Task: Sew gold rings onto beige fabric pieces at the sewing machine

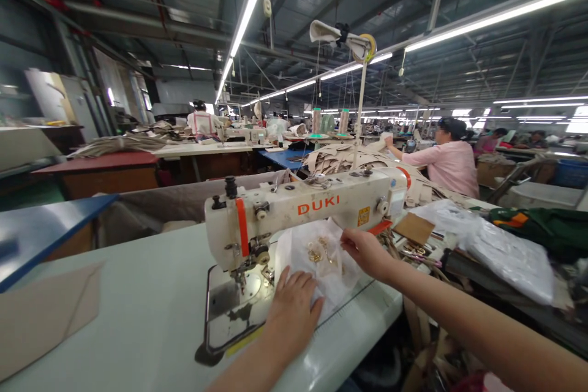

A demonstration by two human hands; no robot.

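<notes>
A white, see-through plastic bag (294, 249) lies under the arm of the sewing machine (285, 208), just right of the needle area. Several small gold-coloured metal rings (315, 255) show in the middle of it; I cannot make out whether they are inside or on top. My left hand (294, 309) rests on the bag's near left edge, fingers stretched out and lying flat. With bent fingers pressed together, my right hand (366, 252) grips the bag's upper right edge.
On the pale table a beige flat piece (46, 312) lies at far left. Stacked beige pieces (340, 158) and thread cones (316, 121) stand behind the machine. Clear plastic wrapping (509, 257) and clutter crowd the right. A co-worker in pink (452, 162) sits beyond.
</notes>
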